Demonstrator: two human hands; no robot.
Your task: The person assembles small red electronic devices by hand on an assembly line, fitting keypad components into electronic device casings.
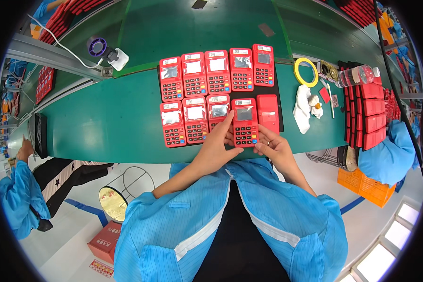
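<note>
Near the table's front edge, my left hand [216, 146] and my right hand [278, 151] are closed round a red card payment terminal [245, 115], screen and keypad facing up. My left fingers run along its left side, with the thumb at the lower edge. The right thumb and fingers grip its lower right corner. Just right of it lies another red terminal [268, 113], with its plain side up and no keypad showing. A terminal [218, 111] beside my left fingers is partly covered by them. More terminals [217, 73] form a row behind, most with film over the screen.
A black mat or tray [278, 89] lies under the terminals. To the right are yellow tape [306, 72], a white cloth [302, 109], a clear bottle [357, 75] and stacked red terminals [373, 110]. A small fan [97, 47] is at the back left. A co-worker's blue sleeve [385, 155] is at the right.
</note>
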